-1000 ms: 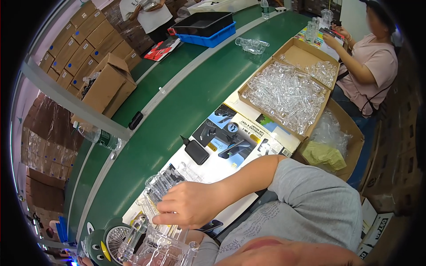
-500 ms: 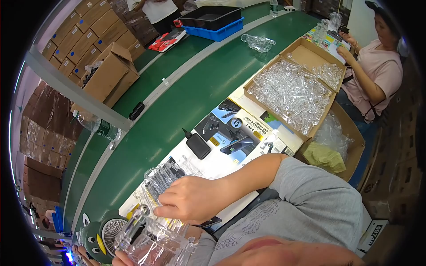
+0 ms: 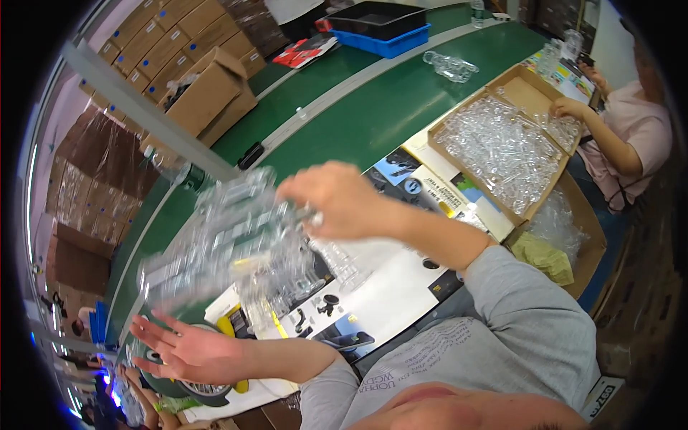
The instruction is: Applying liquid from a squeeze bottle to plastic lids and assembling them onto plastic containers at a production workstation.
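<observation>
The right fingers (image 3: 304,186) grasp a blurred, boxy, glossy clear plastic piece (image 3: 226,233), the left fingers (image 3: 156,335) spread and released.

Right hand (image 3: 337,201): now raised, holding up the motion-blurred clear plastic assembly (image 3: 222,240)
Left hand (image 3: 190,351): now spread, off that assembly
Co-worker's hand (image 3: 570,109): now over the cardboard tray (image 3: 516,83)

Right hand (image 3: 337,201) curls over the clear plastic assembly's (image 3: 222,240) right end; left hand (image 3: 192,351), fingers spread, below its left end
</observation>
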Demonstrator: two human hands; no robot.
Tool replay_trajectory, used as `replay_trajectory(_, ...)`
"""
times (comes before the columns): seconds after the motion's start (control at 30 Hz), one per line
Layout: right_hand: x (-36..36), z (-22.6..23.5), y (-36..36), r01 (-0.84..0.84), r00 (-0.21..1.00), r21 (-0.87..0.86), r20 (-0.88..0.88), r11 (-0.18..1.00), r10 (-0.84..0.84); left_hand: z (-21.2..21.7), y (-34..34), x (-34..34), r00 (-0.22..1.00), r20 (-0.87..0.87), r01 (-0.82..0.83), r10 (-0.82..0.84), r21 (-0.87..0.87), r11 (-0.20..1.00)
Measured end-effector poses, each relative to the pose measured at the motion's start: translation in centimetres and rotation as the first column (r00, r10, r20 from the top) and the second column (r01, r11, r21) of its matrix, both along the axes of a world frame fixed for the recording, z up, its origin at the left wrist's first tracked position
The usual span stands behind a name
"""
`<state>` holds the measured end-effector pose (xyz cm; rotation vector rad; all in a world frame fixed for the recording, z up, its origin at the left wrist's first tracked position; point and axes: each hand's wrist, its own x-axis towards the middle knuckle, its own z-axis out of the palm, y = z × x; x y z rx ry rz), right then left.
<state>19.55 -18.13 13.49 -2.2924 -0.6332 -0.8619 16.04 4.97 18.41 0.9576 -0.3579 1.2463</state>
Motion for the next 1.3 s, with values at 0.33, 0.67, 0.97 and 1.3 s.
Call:
replay_trajectory(0.33, 14.9, -4.6, -9.3, 0.224, 0.846, -0.678, -0.223, 0.701, -0.485, -0.8, 3.2, -1.4, 0.890, 0.444, 0.004, 0.109, -0.246, 0.969)
replay_trajectory(0.67, 19.4, -7.8, -11.6, 0.033, 0.733, -0.738, -0.440, 0.674, -0.518, -1.4, 4.4, -1.3, 0.887, 0.462, 0.114, -0.015, -0.186, 0.976)
replay_trajectory(0.97, 19.6, -10.8, -13.1, 0.426, 0.728, -0.721, -0.085, 0.546, -0.680, -1.1, 3.6, -1.0, 0.883, 0.469, 0.154, -0.037, -0.215, 0.964)
replay_trajectory(1.3, 10.1, -10.3, -7.6, -0.158, 0.985, -0.790, -0.081, 0.593, 0.156, -1.8, 2.2, 0.6, 0.922, 0.307, 0.221, -0.237, 0.088, 0.971)
